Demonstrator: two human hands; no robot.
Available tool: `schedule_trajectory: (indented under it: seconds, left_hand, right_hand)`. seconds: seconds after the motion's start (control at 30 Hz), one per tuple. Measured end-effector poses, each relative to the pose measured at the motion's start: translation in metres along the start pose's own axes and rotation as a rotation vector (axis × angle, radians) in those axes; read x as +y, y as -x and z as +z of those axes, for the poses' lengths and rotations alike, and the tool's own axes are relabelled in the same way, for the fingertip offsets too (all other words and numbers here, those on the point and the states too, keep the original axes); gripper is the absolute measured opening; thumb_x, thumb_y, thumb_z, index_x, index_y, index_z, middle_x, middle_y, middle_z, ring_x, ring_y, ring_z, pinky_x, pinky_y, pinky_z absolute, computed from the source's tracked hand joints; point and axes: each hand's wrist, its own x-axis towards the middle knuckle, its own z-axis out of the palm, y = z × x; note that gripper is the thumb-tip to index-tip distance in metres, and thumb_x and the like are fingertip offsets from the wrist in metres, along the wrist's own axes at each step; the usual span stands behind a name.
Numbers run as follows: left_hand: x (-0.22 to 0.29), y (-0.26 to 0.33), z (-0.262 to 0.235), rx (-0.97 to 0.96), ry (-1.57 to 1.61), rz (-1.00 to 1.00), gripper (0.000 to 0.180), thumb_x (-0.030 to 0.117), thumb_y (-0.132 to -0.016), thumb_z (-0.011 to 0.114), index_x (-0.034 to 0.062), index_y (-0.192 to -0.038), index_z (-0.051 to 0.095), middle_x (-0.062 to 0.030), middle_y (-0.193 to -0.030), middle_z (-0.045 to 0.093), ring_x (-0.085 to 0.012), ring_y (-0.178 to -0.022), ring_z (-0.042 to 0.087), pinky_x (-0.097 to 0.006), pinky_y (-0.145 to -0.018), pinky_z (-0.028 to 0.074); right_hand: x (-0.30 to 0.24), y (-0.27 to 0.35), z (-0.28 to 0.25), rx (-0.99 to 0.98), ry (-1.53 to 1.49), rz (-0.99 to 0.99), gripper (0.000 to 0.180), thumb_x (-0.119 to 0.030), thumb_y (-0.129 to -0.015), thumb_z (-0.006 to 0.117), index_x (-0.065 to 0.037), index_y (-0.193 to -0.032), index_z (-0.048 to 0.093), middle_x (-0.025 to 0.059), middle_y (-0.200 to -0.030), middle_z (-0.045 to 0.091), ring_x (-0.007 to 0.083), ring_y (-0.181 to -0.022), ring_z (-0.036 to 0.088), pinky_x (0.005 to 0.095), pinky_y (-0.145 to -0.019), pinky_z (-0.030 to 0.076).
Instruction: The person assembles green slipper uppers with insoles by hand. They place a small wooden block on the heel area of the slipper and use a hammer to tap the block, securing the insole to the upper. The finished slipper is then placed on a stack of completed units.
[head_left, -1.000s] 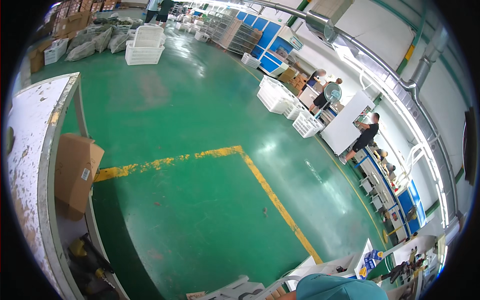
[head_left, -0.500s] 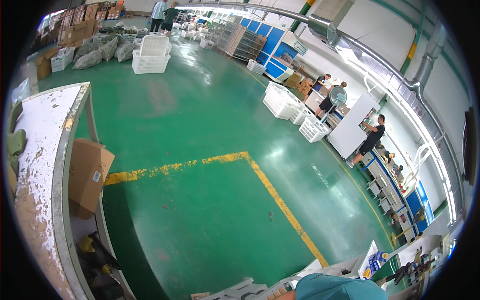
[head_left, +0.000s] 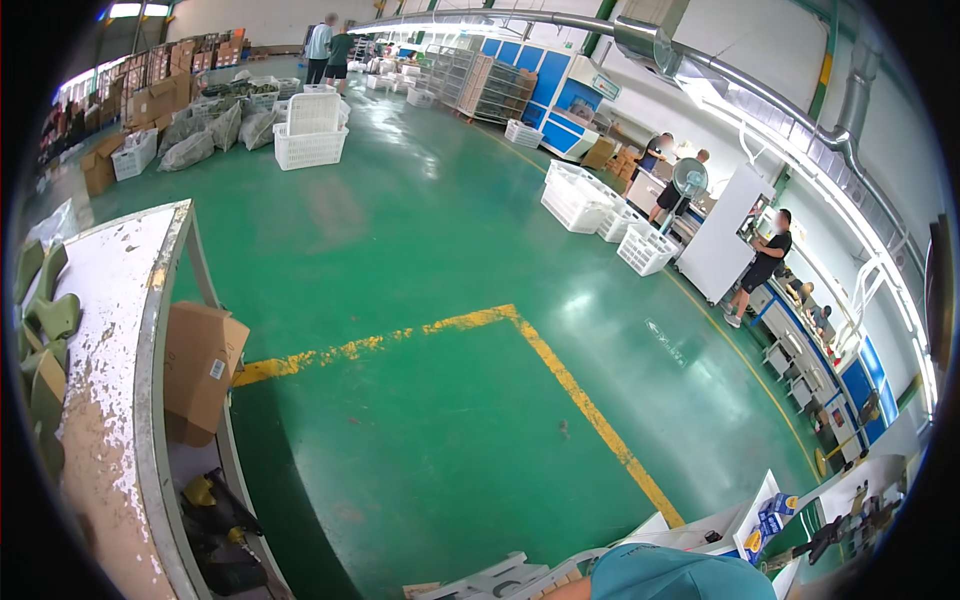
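- Looking across a glossy green painted floor (head_left: 420, 260) with a worn yellow painted line (head_left: 560, 380) bent at a corner; neither hand in view, so grip on either side impossible to tell.
- Nearest things: long white chipped work surface (head_left: 110, 400) at left, with olive green moulded plastic parts (head_left: 45, 330) along its far left edge.
- Under the surface's right edge: brown cardboard box (head_left: 200, 365) on a lower shelf, black and yellow tool-like items (head_left: 215, 515) below it, too dark to make out.
- At the lower edge: teal rounded cap of another person (head_left: 680, 575), next to white plastic crates (head_left: 500, 580).
- Farther off: stacked white lattice crates (head_left: 310, 130), standing grey fan (head_left: 690, 180), people by a white cabinet (head_left: 715, 250).
- Risks, as judged: box overhanging its shelf, likely to slip if nudged; shiny floor possibly slick; green parts near the edge liable to fall if brushed.
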Motion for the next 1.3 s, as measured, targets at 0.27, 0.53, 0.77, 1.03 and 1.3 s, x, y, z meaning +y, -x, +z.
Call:
schedule_trajectory:
  seconds: [0.27, 0.53, 0.77, 1.03, 1.3]
  left_hand:
    - [0.003, 0.014, -0.011, 0.113, -0.041, 0.104, 0.056, 0.037, -0.092, 0.059, 0.0041, -0.134, 0.04, -0.019, -0.113, 0.052, -0.0294, -0.098, 0.051, -0.04, -0.085, 0.042]
    - [0.013, 0.02, -0.022, 0.178, 0.049, 0.139, 0.052, 0.036, -0.094, 0.057, 0.0039, -0.132, 0.042, -0.0173, -0.106, 0.054, -0.0257, -0.09, 0.052, -0.038, -0.079, 0.044]
    - [0.06, 0.035, -0.042, 0.26, 0.177, 0.155, 0.05, 0.039, -0.093, 0.055, 0.0068, -0.13, 0.045, -0.0153, -0.108, 0.053, -0.0254, -0.09, 0.054, -0.038, -0.079, 0.044]
    - [0.067, 0.081, -0.079, 0.376, 0.484, 0.354, 0.073, 0.047, -0.088, 0.063, 0.0043, -0.136, 0.029, -0.015, -0.121, 0.047, -0.0288, -0.101, 0.054, -0.046, -0.089, 0.045]
    - [0.071, 0.174, -0.14, 0.853, 0.457, 0.596, 0.063, 0.049, -0.086, 0.059, 0.0122, -0.124, 0.026, -0.0258, -0.119, 0.04, -0.0369, -0.102, 0.057, -0.046, -0.08, 0.053]
  right_hand:
    - [-0.024, 0.01, 0.004, -0.026, 0.185, -0.146, 0.074, -0.029, -0.07, 0.083, 0.002, -0.129, 0.05, 0.0125, -0.122, 0.059, 0.0213, -0.11, 0.055, 0.0365, -0.092, 0.046]
    - [-0.033, 0.018, 0.01, -0.033, 0.29, -0.287, 0.075, -0.029, -0.068, 0.085, 0.001, -0.128, 0.051, 0.0123, -0.121, 0.06, 0.0208, -0.11, 0.055, 0.0361, -0.092, 0.046]
    - [-0.045, 0.017, 0.016, -0.052, 0.332, -0.275, 0.076, -0.029, -0.063, 0.088, 0.001, -0.124, 0.054, 0.0137, -0.118, 0.062, 0.0206, -0.109, 0.056, 0.0362, -0.093, 0.045]
    - [-0.072, 0.007, 0.034, -0.282, 0.738, -0.285, 0.073, -0.03, -0.064, 0.085, -0.001, -0.121, 0.051, 0.0155, -0.115, 0.059, 0.0264, -0.109, 0.055, 0.0387, -0.094, 0.044]
    - [-0.117, -0.005, 0.102, -0.645, 0.909, -0.366, 0.063, -0.013, -0.065, 0.084, -0.002, -0.118, 0.053, 0.0129, -0.104, 0.057, 0.0281, -0.096, 0.059, 0.0357, -0.083, 0.049]
